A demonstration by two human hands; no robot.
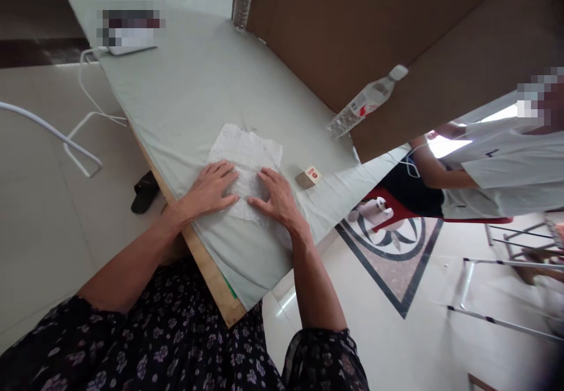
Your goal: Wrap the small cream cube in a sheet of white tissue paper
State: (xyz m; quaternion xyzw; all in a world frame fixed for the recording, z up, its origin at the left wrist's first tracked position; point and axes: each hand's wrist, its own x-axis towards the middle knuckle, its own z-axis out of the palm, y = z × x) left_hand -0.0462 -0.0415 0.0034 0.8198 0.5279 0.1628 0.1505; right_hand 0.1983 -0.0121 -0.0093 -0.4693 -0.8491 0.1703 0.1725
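A thin white textured sheet [247, 150], like tissue or cloth, lies spread on the pale green tablecloth near the table's corner. My left hand [211, 188] rests on its left side, palm down with fingers apart. On the sheet's right side lies my right hand [275, 197], also palm down, its fingers spread. The two thumbs point toward each other with a strip of the sheet showing between them. Neither hand grips anything. Just right of the sheet, a small matchbox-like box [309, 177] sits on the cloth.
Brown cardboard panels [326, 39] stand along the table's far right side. A clear bottle [368, 103] leans beside them; another bottle [243, 0] stands farther back. A blurred device [132, 39] with white cables is at the far left. A person [493, 156] sits at the right.
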